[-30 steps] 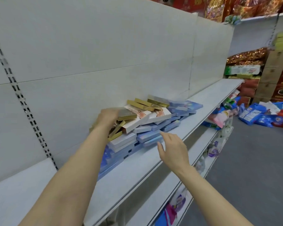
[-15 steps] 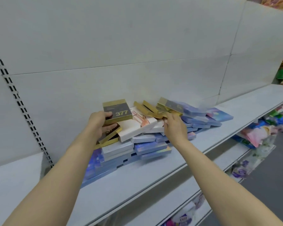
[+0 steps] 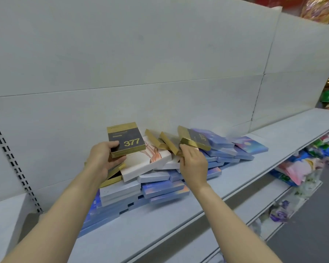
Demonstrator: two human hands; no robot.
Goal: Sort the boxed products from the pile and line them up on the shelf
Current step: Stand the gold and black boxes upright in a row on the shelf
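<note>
A pile of flat boxes [image 3: 158, 188] lies on the white shelf [image 3: 179, 224]: blue, white and gold-edged ones. My left hand [image 3: 103, 160] grips a dark box with gold ends marked 377 [image 3: 126, 139], lifted above the pile's left side. My right hand [image 3: 193, 162] pinches the near end of a second dark and gold box [image 3: 195, 139], which tilts up over the blue boxes. Two more gold-edged boxes [image 3: 165, 143] stand slanted between my hands, on a white box with a pink drawing [image 3: 146, 162].
A white back panel [image 3: 141, 73] rises behind the pile. The shelf runs on to the right. Below, a lower shelf [image 3: 235, 236] holds bagged goods [image 3: 292, 168]. A slotted upright [image 3: 13, 164] stands at the left. Grey floor shows at the bottom right.
My left hand has lifted the 377 box off the pile. My right hand came in from the shelf edge and took hold of the second gold box, raising its end.
</note>
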